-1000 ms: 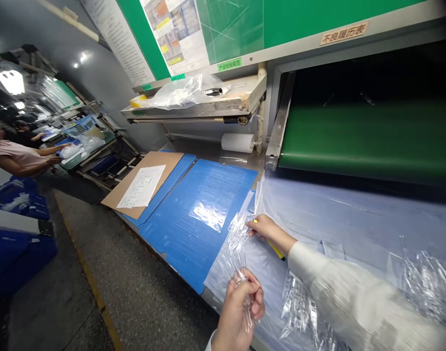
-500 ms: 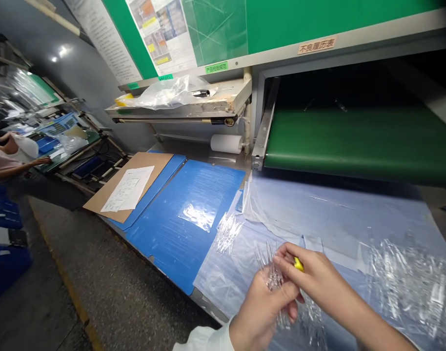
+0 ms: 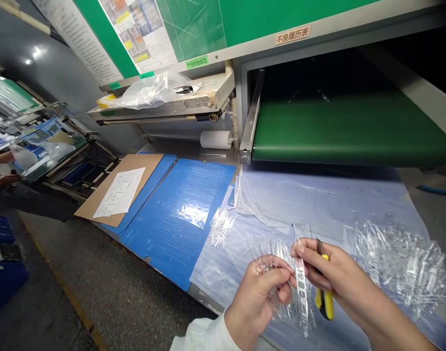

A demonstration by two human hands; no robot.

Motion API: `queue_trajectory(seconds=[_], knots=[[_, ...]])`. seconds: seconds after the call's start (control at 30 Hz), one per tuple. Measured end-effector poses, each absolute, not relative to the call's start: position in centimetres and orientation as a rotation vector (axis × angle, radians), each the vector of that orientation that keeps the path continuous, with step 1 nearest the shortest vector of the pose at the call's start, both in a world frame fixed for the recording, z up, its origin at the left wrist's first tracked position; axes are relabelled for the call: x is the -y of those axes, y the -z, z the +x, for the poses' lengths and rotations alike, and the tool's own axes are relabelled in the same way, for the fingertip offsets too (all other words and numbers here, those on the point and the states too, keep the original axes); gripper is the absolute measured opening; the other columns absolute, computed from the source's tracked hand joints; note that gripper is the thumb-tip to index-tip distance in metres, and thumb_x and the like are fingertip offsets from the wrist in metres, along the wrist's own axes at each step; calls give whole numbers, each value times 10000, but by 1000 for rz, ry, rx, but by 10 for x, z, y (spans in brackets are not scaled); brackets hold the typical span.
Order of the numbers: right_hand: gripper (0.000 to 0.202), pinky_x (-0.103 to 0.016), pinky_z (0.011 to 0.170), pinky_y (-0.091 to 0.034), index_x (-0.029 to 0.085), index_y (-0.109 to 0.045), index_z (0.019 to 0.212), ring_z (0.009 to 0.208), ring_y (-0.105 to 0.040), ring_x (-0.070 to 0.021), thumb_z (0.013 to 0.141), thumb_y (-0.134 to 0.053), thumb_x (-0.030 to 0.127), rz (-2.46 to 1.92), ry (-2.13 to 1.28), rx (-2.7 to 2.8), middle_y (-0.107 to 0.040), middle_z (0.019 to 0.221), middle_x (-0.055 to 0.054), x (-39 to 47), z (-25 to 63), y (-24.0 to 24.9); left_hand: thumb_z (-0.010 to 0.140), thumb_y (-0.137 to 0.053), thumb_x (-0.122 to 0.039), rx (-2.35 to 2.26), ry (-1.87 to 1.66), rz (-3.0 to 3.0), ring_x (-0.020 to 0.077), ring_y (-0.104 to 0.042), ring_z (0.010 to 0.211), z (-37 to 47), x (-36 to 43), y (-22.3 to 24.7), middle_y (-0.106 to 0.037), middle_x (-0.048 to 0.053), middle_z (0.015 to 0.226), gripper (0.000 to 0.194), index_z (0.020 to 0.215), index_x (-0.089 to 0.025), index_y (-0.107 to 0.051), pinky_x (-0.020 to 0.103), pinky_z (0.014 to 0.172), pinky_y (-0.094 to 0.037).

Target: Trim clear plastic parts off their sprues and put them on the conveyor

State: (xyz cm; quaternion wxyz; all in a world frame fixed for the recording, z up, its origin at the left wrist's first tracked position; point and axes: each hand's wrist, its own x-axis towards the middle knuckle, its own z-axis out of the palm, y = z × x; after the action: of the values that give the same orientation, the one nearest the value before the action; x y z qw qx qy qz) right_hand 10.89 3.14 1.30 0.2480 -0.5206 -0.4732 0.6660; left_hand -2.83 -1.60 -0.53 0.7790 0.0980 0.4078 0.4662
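My left hand point(image 3: 255, 292) is closed, with a bunch of thin clear plastic pieces point(image 3: 272, 246) fanning out past its fingers. My right hand point(image 3: 336, 268) pinches one clear plastic strip point(image 3: 302, 292) with a row of round holes, held upright beside the left fingertips. A yellow-and-black utility knife point(image 3: 327, 300) is tucked in the same right hand, its handle hanging below the fingers. To the right, a large heap of clear plastic pieces point(image 3: 402, 263) lies on the bluish plastic sheeting point(image 3: 281, 195). A smaller bundle of clear pieces point(image 3: 222, 227) rests left of my hands.
Blue boards point(image 3: 164, 214) lie at the left, beside a brown board point(image 3: 87, 207) with papers point(image 3: 122, 190). A green conveyor belt point(image 3: 347, 131) ends above the sheeting. A shelf point(image 3: 193, 103) holds a plastic bag point(image 3: 146, 92). At far left, a person's hands point(image 3: 5, 168) work at another bench.
My right hand has drawn away from the left hand's bunch and now shows a single holed strip. More of the utility knife shows. The view has shifted to the right.
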Motion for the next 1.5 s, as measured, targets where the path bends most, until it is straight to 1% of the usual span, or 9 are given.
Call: queue_trajectory(seconds=[0.17,0.27,0.37,0.47,0.53,0.67,0.93,1.17,1.5], knots=[[458,-220,419,-233,221,-454,616,392,-232,-73,778,-509,646,-1440,-1729,1330,-299,431,101,-30,109,-9,571,-813,-436,-961,-950,409,43,-418,402,-22,16,0,-640,30,610,409,720,-124,-594,208,436,-247],[356,-247,497,-360,216,-547,725,500,-454,-124,773,-570,567,-1444,-1636,1402,-480,578,42,-25,113,-6,609,-796,-426,-1054,-917,498,80,-498,471,-22,17,-2,-605,9,567,376,723,-124,-604,204,430,-232],[276,-271,608,-426,248,-559,871,663,-563,-172,834,-529,519,-1459,-1491,1537,-564,717,17,-16,122,-6,693,-740,-411,-1146,-895,585,71,-456,471,-25,17,-8,-596,-4,539,320,769,-124,-621,204,461,-264],[295,-256,574,-429,262,-530,813,630,-570,-158,955,-353,448,-1406,-1332,1858,-566,690,23,-4,131,-7,716,-718,-422,-1176,-895,643,66,-414,451,-28,17,-14,-593,-19,532,317,815,-134,-629,216,498,-307],[317,-255,558,-428,265,-524,794,602,-578,-152,977,-317,421,-1392,-1267,2003,-579,676,28,2,134,-8,725,-709,-433,-1170,-908,670,78,-444,472,-29,16,-16,-587,-25,533,326,843,-140,-628,228,543,-349],[290,-251,565,-445,268,-528,788,614,-605,-146,981,-347,390,-1334,-1191,2134,-612,701,34,6,135,-6,736,-708,-418,-1166,-946,685,100,-508,538,-30,18,-13,-558,-36,531,309,827,-144,-599,238,611,-389],[276,-251,563,-461,260,-531,791,615,-613,-147,981,-359,361,-1262,-1200,2182,-617,700,28,5,136,-6,740,-704,-335,-1158,-927,681,92,-489,525,-31,18,-17,-532,-42,528,227,767,-149,-577,232,600,-387],[352,-229,532,-442,251,-529,715,566,-589,-129,979,-340,387,-1308,-1289,2100,-583,627,41,1,130,-11,760,-680,-275,-1147,-949,747,96,-490,545,-32,19,-16,-527,-32,560,177,701,-156,-563,229,587,-374],[246,-221,500,-466,262,-578,787,548,-612,-128,963,-422,333,-1266,-1023,2064,-628,661,43,5,127,-2,778,-655,-252,-1174,-943,785,90,-470,533,-37,17,-20,-513,-35,539,178,682,-151,-545,225,589,-366]])
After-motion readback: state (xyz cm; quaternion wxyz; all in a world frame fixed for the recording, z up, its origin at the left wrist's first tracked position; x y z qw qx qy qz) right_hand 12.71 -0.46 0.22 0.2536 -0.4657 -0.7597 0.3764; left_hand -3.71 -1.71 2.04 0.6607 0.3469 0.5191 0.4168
